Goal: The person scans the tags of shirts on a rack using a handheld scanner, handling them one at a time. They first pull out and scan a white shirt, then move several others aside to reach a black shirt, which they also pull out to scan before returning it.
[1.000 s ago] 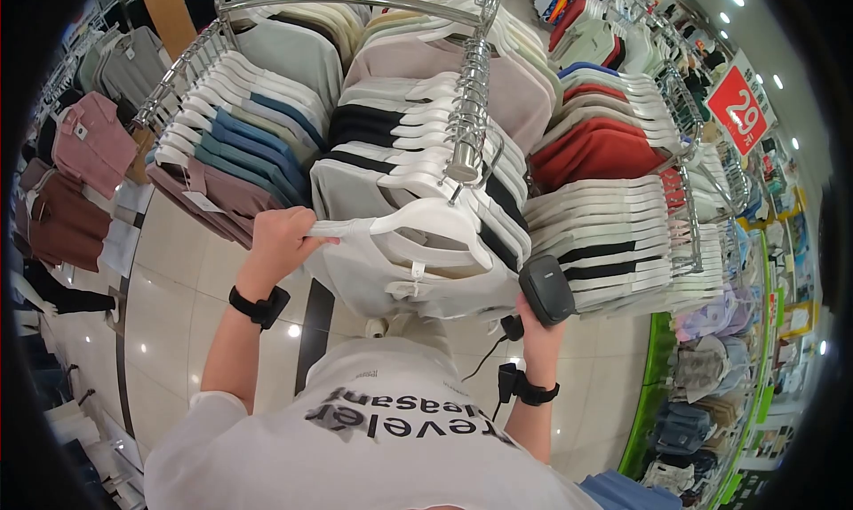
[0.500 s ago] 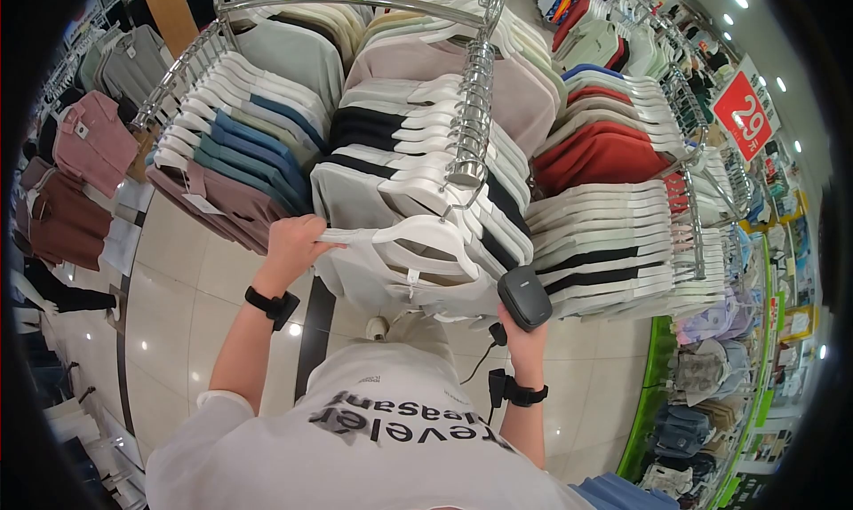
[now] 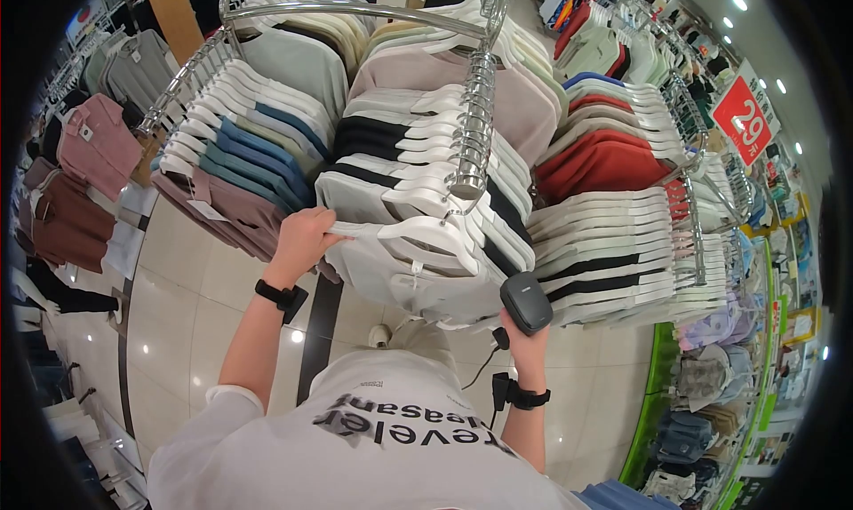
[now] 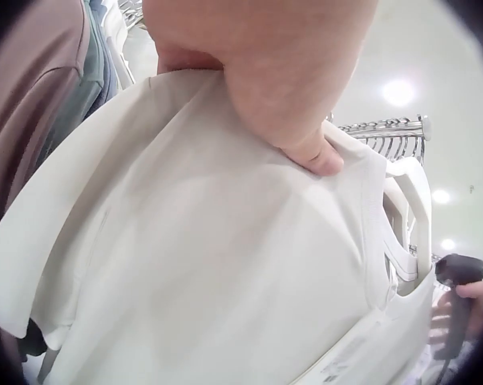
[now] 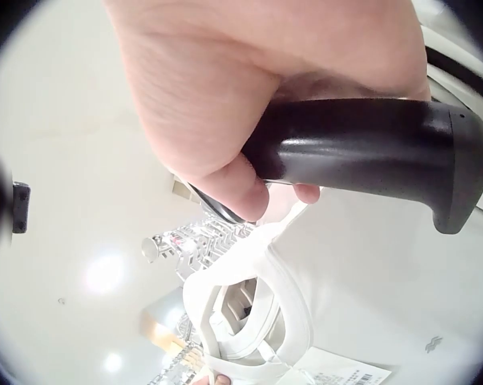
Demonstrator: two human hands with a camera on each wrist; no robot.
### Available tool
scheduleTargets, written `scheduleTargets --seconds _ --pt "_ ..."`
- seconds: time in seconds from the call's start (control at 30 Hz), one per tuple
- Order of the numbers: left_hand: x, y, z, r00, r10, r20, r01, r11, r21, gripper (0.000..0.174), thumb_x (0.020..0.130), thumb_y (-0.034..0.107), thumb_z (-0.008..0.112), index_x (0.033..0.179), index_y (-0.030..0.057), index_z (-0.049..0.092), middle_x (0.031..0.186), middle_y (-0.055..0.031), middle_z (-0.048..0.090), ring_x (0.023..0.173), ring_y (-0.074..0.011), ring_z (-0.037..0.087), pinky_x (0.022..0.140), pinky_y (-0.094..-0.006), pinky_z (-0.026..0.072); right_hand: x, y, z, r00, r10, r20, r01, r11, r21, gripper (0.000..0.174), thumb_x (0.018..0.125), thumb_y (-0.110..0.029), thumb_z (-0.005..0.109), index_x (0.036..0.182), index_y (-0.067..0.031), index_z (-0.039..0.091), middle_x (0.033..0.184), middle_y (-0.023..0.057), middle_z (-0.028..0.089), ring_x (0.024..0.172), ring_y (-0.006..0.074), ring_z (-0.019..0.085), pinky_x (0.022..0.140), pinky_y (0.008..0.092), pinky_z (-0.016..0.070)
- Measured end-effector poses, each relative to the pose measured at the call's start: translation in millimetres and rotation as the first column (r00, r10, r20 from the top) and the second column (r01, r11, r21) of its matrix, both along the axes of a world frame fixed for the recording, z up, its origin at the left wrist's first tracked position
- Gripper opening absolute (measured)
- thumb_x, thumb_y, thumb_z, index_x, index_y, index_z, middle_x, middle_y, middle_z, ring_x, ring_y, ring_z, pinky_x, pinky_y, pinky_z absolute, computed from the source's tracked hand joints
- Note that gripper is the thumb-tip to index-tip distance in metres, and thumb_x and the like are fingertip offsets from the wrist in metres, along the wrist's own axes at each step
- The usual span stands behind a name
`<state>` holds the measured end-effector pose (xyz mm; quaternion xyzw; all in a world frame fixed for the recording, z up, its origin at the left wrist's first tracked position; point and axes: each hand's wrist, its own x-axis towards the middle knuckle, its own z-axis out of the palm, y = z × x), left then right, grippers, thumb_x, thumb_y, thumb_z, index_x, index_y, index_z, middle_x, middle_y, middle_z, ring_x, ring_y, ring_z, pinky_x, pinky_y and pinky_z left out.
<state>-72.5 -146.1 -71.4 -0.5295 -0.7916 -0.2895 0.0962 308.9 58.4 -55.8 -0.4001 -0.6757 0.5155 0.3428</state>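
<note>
My left hand (image 3: 304, 242) pinches the shoulder of a pale T-shirt (image 3: 382, 274) at the front of the rack. In the left wrist view its thumb lies flat along the fabric of the shirt (image 4: 209, 216). The shirt hangs on a white hanger (image 3: 431, 236) hooked near the rail's end. My right hand (image 3: 526, 339) grips a black handheld barcode scanner (image 3: 526, 303), held beside the shirt's other shoulder. The right wrist view shows fingers curled round the scanner's handle (image 5: 349, 148). A white tag with a printed barcode (image 5: 341, 367) hangs below the shirt's neckline in that view.
A chrome rail (image 3: 471, 146) carries several closely packed shirts behind the front one. Muted mauve and blue shirts (image 3: 235, 203) hang on the left, red ones (image 3: 595, 163) on the right. A red 29 price sign (image 3: 745, 119) stands at far right.
The front T-shirt and its hanger have come slightly toward me, away from those behind. My right hand has shifted left with the scanner; my left hand, still pinching the shoulder, has moved slightly right.
</note>
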Motion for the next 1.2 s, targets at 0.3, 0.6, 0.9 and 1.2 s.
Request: scheduleTargets --seconds 0.3,0.6,0.9,1.2 --pt "6.6 0.9 8.2 0.993 0.058 0.105 -0.064 0.997 0.046 0.045 0.080 0.025 0.084 0.113 0.0025 0.064 0.111 -0.0151 0.063 0.108 -0.0382 0.059 0.091 -0.0467 0.0487 2.8 -0.9 8.8 0.999 0.007 0.054 -0.013 0.995 0.103 0.029 0.083 -0.002 0.082 0.110 0.0016 0.072 0.104 0.0082 0.077 0.093 0.0156 0.070 0.087 0.0318 0.0536" --pt "33.2 32.9 65.9 0.985 -0.070 0.157 0.035 0.976 0.217 0.055 0.079 0.029 0.084 0.122 0.0013 0.064 0.122 -0.0173 0.064 0.117 -0.0393 0.058 0.101 -0.0473 0.0473 -11.9 -1.9 34.2 0.998 0.048 -0.041 -0.041 0.988 0.150 0.028 0.085 0.000 0.079 0.112 0.0028 0.071 0.106 0.0080 0.075 0.096 0.0151 0.069 0.088 0.0309 0.0530" --pt "82.5 130.0 69.5 0.991 -0.122 0.055 0.097 0.940 0.328 0.092 0.078 0.055 0.082 0.140 -0.0068 0.054 0.147 -0.0267 0.054 0.137 -0.0463 0.051 0.116 -0.0492 0.0399 -47.2 8.9 -15.2 0.984 0.170 0.047 -0.176 0.969 0.175 0.056 0.085 -0.004 0.080 0.136 0.0063 0.060 0.133 0.0163 0.067 0.126 0.0217 0.060 0.111 0.0364 0.0410" --pt "88.0 155.0 46.8 0.982 -0.116 0.151 0.056 0.933 0.356 0.057 0.072 0.030 0.075 0.115 -0.0058 0.069 0.148 -0.0248 0.054 0.135 -0.0462 0.051 0.118 -0.0529 0.0397 -48.3 27.2 -36.5 0.974 0.191 0.122 -0.219 0.931 0.290 0.073 0.083 -0.006 0.081 0.148 0.0036 0.050 0.154 0.0153 0.053 0.143 0.0255 0.049 0.127 0.0392 0.0232"
